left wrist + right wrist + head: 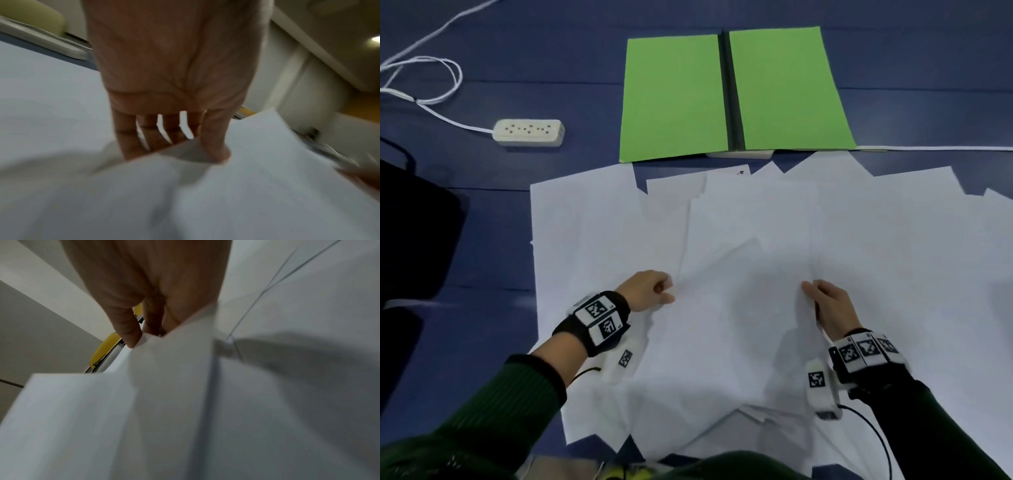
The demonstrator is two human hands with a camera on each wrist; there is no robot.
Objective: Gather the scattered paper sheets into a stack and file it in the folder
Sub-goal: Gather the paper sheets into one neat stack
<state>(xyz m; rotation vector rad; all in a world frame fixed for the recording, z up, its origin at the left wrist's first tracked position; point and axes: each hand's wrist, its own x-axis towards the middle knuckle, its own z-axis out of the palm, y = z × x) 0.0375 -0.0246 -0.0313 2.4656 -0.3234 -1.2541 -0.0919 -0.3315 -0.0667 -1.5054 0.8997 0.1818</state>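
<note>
With both the left hand [649, 291] and the right hand [832, 305] pinching the raised paper sheets [739, 308] between fingers [216, 146], drawing them together squarely seemed wisest.

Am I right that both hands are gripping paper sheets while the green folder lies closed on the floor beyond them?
Not quite: the green folder lies open, both covers flat with the dark spine between them, as the head view shows. The rest holds: the left hand and right hand both grip paper sheets.

paper sheets [756, 240] hide left hand [174, 65] fingers [131, 139]; wrist views blurred.
</note>
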